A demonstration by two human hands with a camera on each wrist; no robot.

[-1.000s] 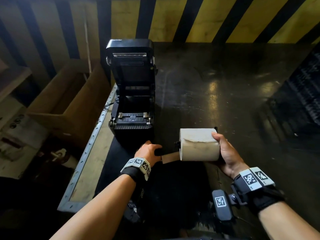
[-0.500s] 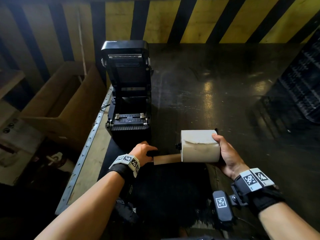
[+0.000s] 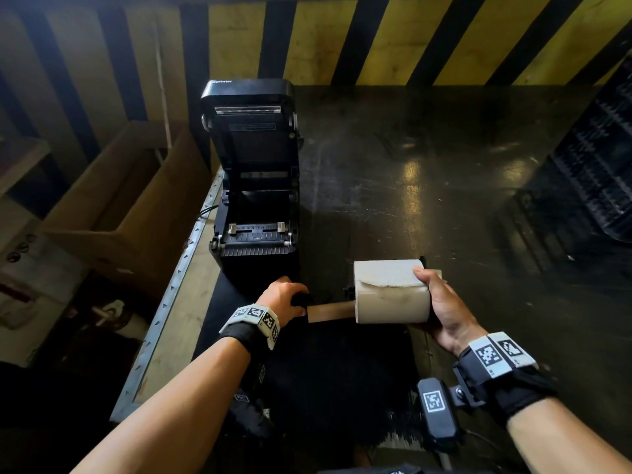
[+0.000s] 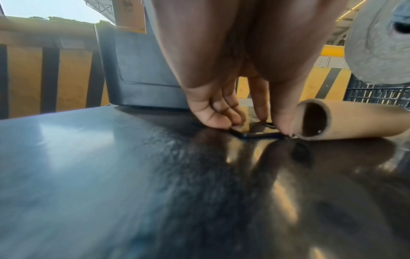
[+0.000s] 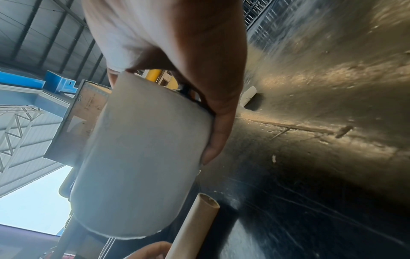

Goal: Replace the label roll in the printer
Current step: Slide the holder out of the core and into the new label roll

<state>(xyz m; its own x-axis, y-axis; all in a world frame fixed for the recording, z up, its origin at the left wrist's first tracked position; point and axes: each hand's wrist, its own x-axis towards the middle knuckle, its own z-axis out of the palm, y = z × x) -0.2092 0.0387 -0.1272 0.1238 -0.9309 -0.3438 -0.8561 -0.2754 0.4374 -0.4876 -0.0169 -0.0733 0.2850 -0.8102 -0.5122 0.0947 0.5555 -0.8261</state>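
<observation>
The black label printer [image 3: 253, 200] stands with its lid up and its roll bay empty. My right hand [image 3: 436, 302] grips a full white label roll [image 3: 390, 292] by its right end, just above the table and right of the printer's front. A black spindle end [image 3: 349, 291] sticks out of the roll's left side. A bare brown cardboard core [image 3: 330, 313] lies on the table under the roll's left end. My left hand [image 4: 255, 126] pinches a small flat black plate [image 4: 257, 134] that lies on the table beside the core [image 4: 346, 121]. The roll [image 5: 142, 157] fills the right wrist view.
An open cardboard box [image 3: 130, 200] stands off the table's left edge, past the metal rim [image 3: 178, 285]. A dark plastic crate [image 3: 595, 165] sits at the far right. A yellow and black striped wall [image 3: 376, 39] closes the back. The dark tabletop [image 3: 427, 165] is scratched and shiny.
My left hand has slid a little to the left along the table, so more of the cardboard core shows. The right hand and the roll have stayed put.
</observation>
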